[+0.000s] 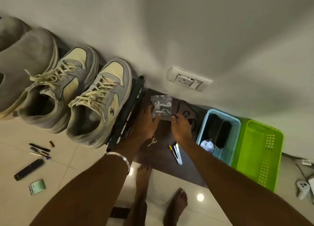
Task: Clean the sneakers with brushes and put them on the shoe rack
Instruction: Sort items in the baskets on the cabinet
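Two grey and cream sneakers with cream laces stand side by side on top of the black shoe rack (126, 113): the right sneaker (102, 103) at the rack's end, the left sneaker (57, 88) beside it. My left hand (144, 122) and my right hand (181, 129) reach down just right of the rack. Between their fingertips is a small clear plastic bag (161, 107) with white parts and screws; both hands pinch its lower edge. No brush is in view.
Grey shoes (25, 64) fill the rack's left side. A dark mat (163, 141) bears a key (153, 141) and a stapler (176, 152). A blue basket (236, 124) and a green basket (261, 154) stand right. Pens, a remote (28, 169) and my bare feet are on the tiles.
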